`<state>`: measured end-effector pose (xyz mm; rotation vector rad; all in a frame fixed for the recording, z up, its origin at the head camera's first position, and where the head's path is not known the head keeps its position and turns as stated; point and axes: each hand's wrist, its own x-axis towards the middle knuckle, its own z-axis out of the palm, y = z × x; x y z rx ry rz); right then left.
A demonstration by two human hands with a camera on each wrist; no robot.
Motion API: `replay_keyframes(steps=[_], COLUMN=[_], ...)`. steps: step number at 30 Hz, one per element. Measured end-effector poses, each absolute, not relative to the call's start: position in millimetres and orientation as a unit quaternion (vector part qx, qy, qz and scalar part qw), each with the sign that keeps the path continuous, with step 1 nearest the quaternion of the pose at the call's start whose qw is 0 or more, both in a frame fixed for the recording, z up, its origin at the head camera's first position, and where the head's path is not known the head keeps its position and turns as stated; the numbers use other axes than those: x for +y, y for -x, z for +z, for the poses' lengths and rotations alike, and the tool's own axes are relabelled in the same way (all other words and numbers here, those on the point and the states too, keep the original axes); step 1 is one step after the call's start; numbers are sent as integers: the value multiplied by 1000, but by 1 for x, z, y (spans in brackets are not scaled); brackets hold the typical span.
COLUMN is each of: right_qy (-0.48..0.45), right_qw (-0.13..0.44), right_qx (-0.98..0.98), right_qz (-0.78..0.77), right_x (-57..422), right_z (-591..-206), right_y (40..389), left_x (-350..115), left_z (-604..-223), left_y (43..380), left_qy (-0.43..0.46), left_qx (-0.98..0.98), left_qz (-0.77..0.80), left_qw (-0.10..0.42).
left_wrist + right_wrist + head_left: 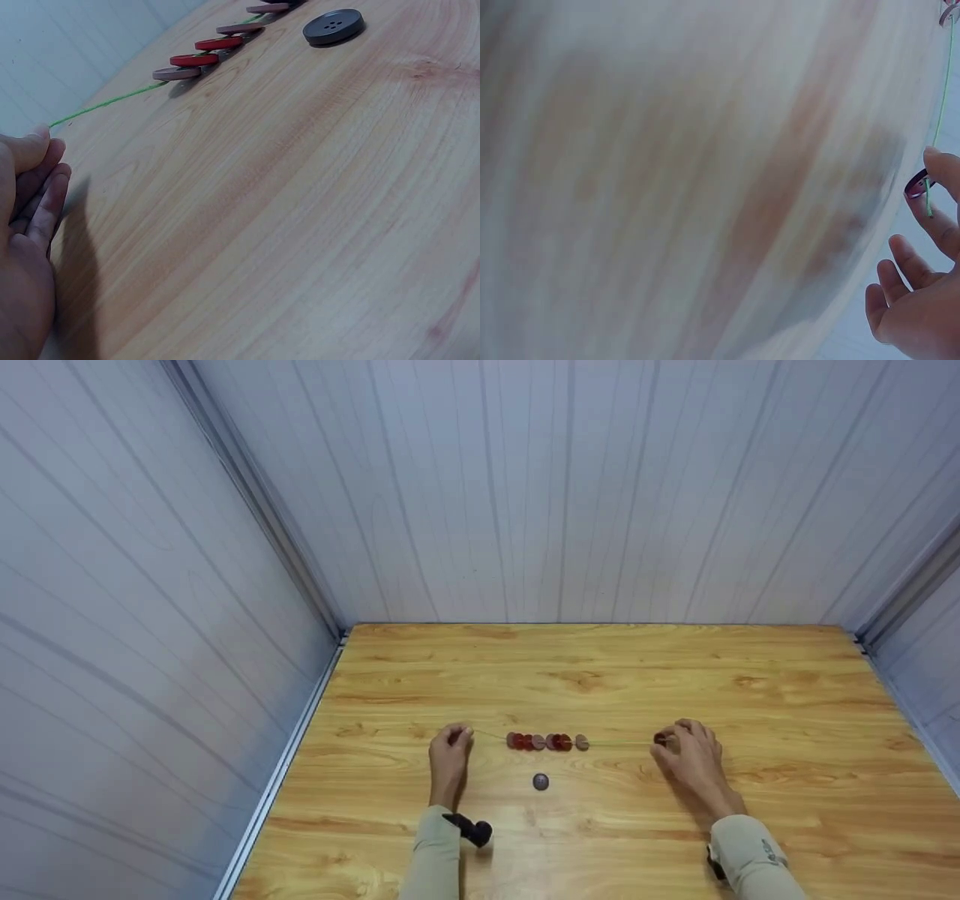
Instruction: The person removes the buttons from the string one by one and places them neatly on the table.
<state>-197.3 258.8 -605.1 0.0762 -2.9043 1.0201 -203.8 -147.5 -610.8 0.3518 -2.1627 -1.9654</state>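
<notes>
My left hand (449,761) pinches one end of a thin green string (112,99) between thumb and forefinger. Several red buttons (217,43) and dull pinkish buttons (177,73) are threaded on the string, lying in an overlapping row at the middle of the table. On the other side, my right hand (694,761) holds a dark button (918,184) between thumb and forefinger. The string's short free end hangs past that button in the right wrist view, while the other right fingers are loosely bent. One loose dark grey button (334,28) lies flat nearer me, below the row.
The wood-grained table (585,675) meets pale panelled walls (525,495) at the back and both sides. A metal rail (277,769) runs along its left edge. Black wrist cameras, one plainly seen as a wrist camera (474,831), sit at the light sleeves (435,851).
</notes>
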Motion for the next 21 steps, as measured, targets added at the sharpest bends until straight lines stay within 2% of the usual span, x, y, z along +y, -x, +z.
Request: replay_keyframes(steps=[7, 14, 21], right_qy=[-17, -10, -9], right_qw=[32, 39, 43], right_qx=[-941, -942, -942], right_qz=[336, 332, 334], right_x=[266, 273, 275], right_z=[-605, -605, -602], right_y=[197, 197, 196], left_x=[-145, -148, -148], left_z=[-596, -626, -631], left_y=[199, 212, 212], left_qy=[-111, -125, -113], left_qx=[-751, -741, -748], left_qz=[-643, -651, -639], left_qw=[99, 109, 139])
